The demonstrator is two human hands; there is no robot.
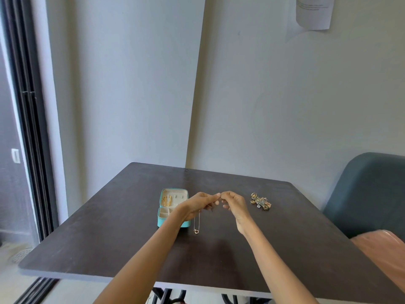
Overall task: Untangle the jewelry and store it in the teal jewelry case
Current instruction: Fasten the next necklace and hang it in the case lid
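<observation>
Left hand [197,204] and right hand [234,202] both pinch thin necklace chain [197,222], pendant dangling above counter [122,227] beside open teal case [168,207].

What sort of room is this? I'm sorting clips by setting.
Probably a small room in a home or office: a dark table pushed against plain walls, a padded teal chair beside it, a sliding glass door at left.

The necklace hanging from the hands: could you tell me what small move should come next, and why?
Probably carry the necklace left over the open teal jewelry case: both hands pinch its top, it hangs free, and the tangled pile lies apart.
</observation>
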